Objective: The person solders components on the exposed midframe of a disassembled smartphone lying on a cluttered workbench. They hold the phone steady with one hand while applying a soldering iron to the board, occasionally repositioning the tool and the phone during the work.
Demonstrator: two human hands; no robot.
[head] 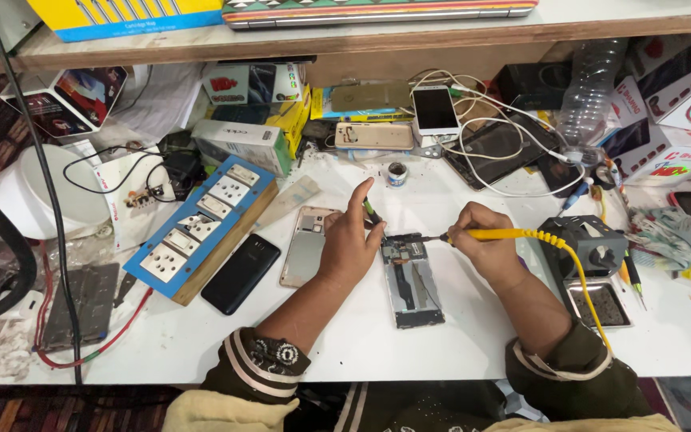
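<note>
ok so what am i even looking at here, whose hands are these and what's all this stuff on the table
This is one picture from a camera worn on a person's head, looking down at their own two bare hands over a white workbench.

The right hand holds a yellow-handled soldering iron, its tip at the top of an opened phone lying flat between the hands. The left hand pinches a thin dark tool above that same spot.

Around them lie a blue board of wall sockets, a black phone, a detached phone back cover, a white phone with tangled white cables, a soldering iron stand and several small boxes.
</note>
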